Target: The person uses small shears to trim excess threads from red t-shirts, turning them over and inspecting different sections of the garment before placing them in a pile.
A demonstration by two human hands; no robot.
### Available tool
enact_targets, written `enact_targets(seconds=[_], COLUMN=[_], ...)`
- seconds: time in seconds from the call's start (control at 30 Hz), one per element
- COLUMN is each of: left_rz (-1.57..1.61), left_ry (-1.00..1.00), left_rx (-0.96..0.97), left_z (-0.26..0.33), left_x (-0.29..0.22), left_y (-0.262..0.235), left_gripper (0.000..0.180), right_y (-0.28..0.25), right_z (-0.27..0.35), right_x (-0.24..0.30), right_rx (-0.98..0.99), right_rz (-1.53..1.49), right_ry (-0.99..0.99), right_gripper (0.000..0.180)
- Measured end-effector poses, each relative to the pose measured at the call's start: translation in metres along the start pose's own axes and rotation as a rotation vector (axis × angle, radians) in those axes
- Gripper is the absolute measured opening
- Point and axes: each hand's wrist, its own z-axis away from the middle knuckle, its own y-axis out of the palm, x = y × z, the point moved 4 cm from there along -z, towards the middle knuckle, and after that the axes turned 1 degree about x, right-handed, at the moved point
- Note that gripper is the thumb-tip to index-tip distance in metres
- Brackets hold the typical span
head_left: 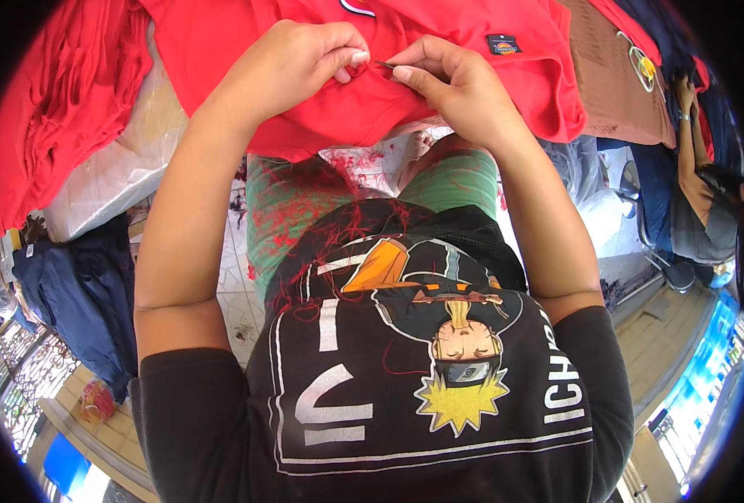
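A red garment (pixel 246 109) lies spread in front of me, with a small dark label (pixel 504 44) sewn on its right part. My left hand (pixel 309 67) is closed, its thumb and forefinger pinching a bit of the red cloth. Just to the right, my right hand (pixel 451 80) is closed on a small dark pointed tool (pixel 383 64). Only the tool's tip sticks out toward the left fingertips; the rest is hidden in the fingers.
Red garments (pixel 70 92) are heaped at the left, over a plastic-wrapped bundle (pixel 120 159). Dark blue cloth (pixel 82 285) hangs below them. Brown cloth (pixel 619 75) lies at the right. Farther right, another person's arm (pixel 689 159) shows. Red thread scraps (pixel 330 226) cover my lap.
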Motion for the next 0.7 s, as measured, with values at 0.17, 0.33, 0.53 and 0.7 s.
enact_targets(seconds=[0.17, 0.33, 0.53, 0.7], left_rz=[-0.003, 0.004, -0.043, -0.013], left_ry=[0.000, 0.019, 0.032, -0.219], left_rx=[0.012, -0.012, -0.016, 0.061], left_z=[-0.001, -0.002, -0.003, 0.001], left_x=[-0.002, -0.002, -0.004, -0.009], left_y=[0.000, 0.000, 0.001, -0.005], left_gripper=[0.016, 0.014, 0.013, 0.016], right_y=[0.001, 0.003, 0.005, 0.005], right_z=[0.000, -0.002, -0.004, -0.005], right_x=[0.002, 0.005, 0.011, 0.011], right_rx=[0.012, 0.012, 0.010, 0.058], right_rz=[-0.027, 0.023, 0.134, 0.207], right_ry=[0.034, 0.003, -0.041, -0.046], right_gripper=[0.019, 0.018, 0.016, 0.015])
